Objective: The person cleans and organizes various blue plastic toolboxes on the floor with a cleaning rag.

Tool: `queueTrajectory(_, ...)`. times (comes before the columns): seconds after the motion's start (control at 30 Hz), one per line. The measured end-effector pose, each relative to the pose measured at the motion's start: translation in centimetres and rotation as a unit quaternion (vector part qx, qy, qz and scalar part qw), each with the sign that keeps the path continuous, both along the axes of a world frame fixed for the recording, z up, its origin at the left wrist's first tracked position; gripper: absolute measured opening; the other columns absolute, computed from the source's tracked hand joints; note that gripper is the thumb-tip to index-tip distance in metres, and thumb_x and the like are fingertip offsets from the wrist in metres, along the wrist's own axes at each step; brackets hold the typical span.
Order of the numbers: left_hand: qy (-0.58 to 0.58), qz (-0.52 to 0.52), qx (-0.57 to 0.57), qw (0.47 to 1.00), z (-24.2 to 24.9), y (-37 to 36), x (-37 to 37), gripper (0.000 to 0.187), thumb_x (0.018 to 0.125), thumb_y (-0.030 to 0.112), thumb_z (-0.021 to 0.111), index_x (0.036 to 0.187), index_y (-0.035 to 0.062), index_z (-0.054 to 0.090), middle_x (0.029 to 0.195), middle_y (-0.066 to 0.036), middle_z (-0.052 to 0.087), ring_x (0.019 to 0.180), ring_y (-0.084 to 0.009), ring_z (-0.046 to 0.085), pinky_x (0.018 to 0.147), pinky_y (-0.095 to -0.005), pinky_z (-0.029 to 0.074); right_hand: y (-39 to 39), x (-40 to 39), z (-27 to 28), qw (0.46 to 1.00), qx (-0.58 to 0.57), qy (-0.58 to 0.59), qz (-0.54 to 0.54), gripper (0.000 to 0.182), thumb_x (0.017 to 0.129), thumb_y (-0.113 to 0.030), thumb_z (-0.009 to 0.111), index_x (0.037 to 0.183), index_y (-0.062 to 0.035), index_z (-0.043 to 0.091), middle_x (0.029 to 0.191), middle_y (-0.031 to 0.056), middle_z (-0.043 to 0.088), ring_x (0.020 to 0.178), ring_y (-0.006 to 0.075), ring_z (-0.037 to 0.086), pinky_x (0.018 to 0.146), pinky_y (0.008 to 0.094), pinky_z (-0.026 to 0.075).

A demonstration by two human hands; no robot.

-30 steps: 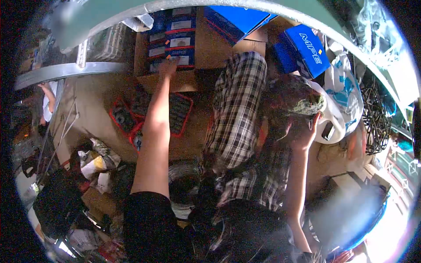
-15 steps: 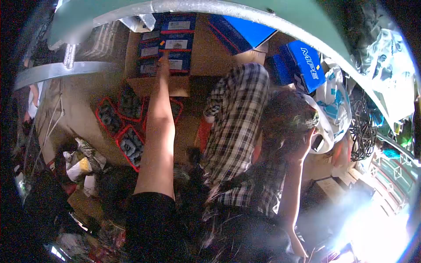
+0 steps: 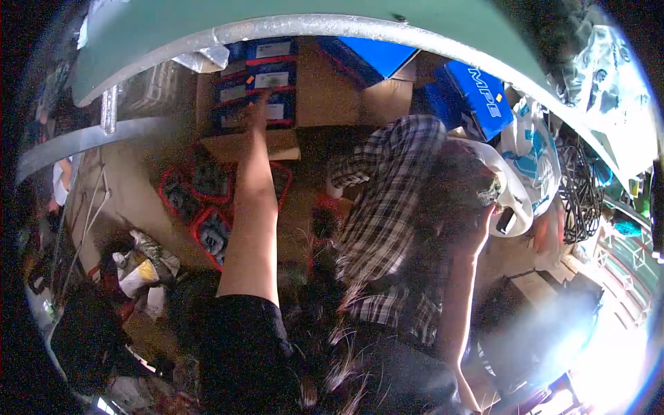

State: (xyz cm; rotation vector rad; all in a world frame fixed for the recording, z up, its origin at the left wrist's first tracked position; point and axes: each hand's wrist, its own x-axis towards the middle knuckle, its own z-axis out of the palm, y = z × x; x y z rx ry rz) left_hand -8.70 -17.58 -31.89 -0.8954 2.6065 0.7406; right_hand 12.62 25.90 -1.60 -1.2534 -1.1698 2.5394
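Note:
My left hand [image 3: 257, 114] reaches forward over the blue boxes [image 3: 273, 79] with white labels, which stand in rows inside an open cardboard box [image 3: 207, 97]. Its fingers look stretched out and apart, near the lower labels, with nothing visible in them. A small orange mark shows on one blue box. My right hand [image 3: 490, 211] is at the right, beside a white plastic container [image 3: 522, 214] and the plaid cloth [image 3: 394, 180]; its fingers are dark and blurred, so a grip cannot be made out.
Red-edged packs with dark contents [image 3: 211, 235] lie below the cardboard box. Blue boxes [image 3: 484, 97], a plastic bag [image 3: 543, 152] and coiled black cable [image 3: 577, 200] are at the right. A curved metal bar [image 3: 297, 26] crosses above. Crumpled packaging [image 3: 142, 270] lies at the left.
The view has shifted slightly, with more of the green surface showing at the top. My left hand's fingertips now sit lower against the blue boxes, away from the orange mark.

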Motion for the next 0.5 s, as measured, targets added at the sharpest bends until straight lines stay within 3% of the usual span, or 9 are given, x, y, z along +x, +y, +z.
queueTrajectory(0.1,0.023,0.017,0.062,0.998,-1.7,0.8,0.4,0.124,0.052,0.075,0.061,0.136,0.0003,0.009,0.139,-0.021,0.018,0.13,-0.0398,0.006,0.1,-0.0579,0.016,0.1,-0.2,-0.2,0.999,-0.043,0.014,-0.003,0.061,0.089,-0.049,0.037,0.131,-0.0064,0.033,0.131,0.011,0.038,0.118,0.0305,0.038,0.099,0.0468,0.03)
queueTrajectory(0.13,0.053,0.004,0.041,0.998,0.4,2.2,1.2,0.131,0.05,0.073,0.064,0.137,0.0016,-0.002,0.141,-0.023,0.01,0.13,-0.044,-0.001,0.101,-0.0592,0.012,-0.1,-0.4,-0.1,0.999,-0.052,0.001,-0.008,0.061,0.088,-0.05,0.038,0.13,-0.0065,0.033,0.129,0.0109,0.04,0.114,0.0289,0.04,0.096,0.0442,0.033)
queueTrajectory(0.2,0.116,-0.111,-0.077,0.984,1.4,3.2,2.5,0.136,0.047,0.07,0.068,0.136,0.0022,-0.009,0.141,-0.024,0.0,0.128,-0.048,-0.001,0.1,-0.0608,0.011,0.0,-0.8,0.1,0.998,-0.056,-0.029,-0.022,0.061,0.088,-0.05,0.04,0.129,-0.0067,0.035,0.124,0.0108,0.044,0.108,0.0257,0.045,0.09,0.039,0.038)
queueTrajectory(0.27,0.072,-0.128,-0.081,0.986,1.6,4.1,2.2,0.141,0.044,0.069,0.071,0.135,0.0027,-0.014,0.141,-0.027,-0.007,0.127,-0.0509,0.0,0.098,-0.0627,0.013,0.3,-0.9,0.0,0.998,-0.03,-0.044,-0.024,0.057,0.089,-0.048,0.039,0.129,-0.007,0.036,0.126,0.0102,0.043,0.112,0.0255,0.042,0.094,0.0392,0.034)
queueTrajectory(0.33,-0.076,-0.05,0.015,0.996,3.4,3.6,0.4,0.144,0.042,0.069,0.072,0.134,0.0028,-0.018,0.138,-0.03,-0.012,0.126,-0.0528,0.0,0.096,-0.065,0.016,0.7,-0.9,-1.2,0.999,-0.032,0.005,-0.007,0.056,0.09,-0.046,0.037,0.13,-0.007,0.035,0.127,0.01,0.042,0.114,0.0255,0.04,0.096,0.0396,0.032)
queueTrajectory(0.37,-0.086,-0.046,0.021,0.995,4.3,3.5,0.3,0.145,0.041,0.069,0.072,0.134,0.0027,-0.017,0.138,-0.031,-0.012,0.125,-0.0534,0.0,0.095,-0.0655,0.016,0.7,-1.0,-1.5,0.999,-0.028,0.021,0.002,0.055,0.091,-0.045,0.034,0.13,-0.0066,0.033,0.129,0.01,0.04,0.116,0.025,0.038,0.099,0.04,0.028)
queueTrajectory(0.5,-0.072,-0.035,-0.031,0.996,6.4,4.5,0.5,0.148,0.037,0.067,0.075,0.134,0.0019,-0.016,0.135,-0.035,-0.012,0.124,-0.055,0.001,0.094,-0.066,0.018,0.2,-1.3,-1.3,1.0,0.009,-0.011,0.001,0.057,0.091,-0.047,0.032,0.131,-0.0066,0.032,0.129,0.0104,0.04,0.115,0.0249,0.038,0.097,0.0416,0.03)
